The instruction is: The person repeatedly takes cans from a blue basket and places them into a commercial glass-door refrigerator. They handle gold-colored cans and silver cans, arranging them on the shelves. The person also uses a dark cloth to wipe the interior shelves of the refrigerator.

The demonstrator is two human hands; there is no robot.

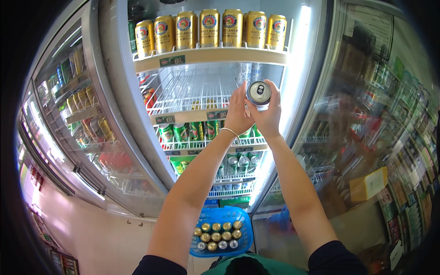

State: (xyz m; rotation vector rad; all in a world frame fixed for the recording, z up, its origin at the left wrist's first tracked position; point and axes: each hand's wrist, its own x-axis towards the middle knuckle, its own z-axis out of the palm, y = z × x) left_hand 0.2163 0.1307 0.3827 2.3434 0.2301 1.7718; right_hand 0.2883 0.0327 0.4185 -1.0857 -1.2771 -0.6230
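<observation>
My right hand (pixel 266 115) is wrapped around an upright drink can (pixel 258 92), its silver lid and pull tab facing up. Against the can's left side rests my left hand (pixel 239 111), fingers stretched forward, a bangle on the wrist. Both hands are in front of a white wire shelf (pixel 196 87) in the lit cooler. White and blue cans (pixel 243 73) stand at that shelf's right, behind the held can. On the shelf above is a row of gold Paulaner cans (pixel 209 28). Green cans (pixel 197 131) stand one shelf down, partly hidden by my arms.
A blue plastic basket (pixel 249 233) with several upright cans sits low before me. Clear bottles (pixel 243 163) occupy a lower shelf. The open glass door (pixel 343 137) extends on the right, reflecting store shelves. A closed cooler door (pixel 103 137) is at left.
</observation>
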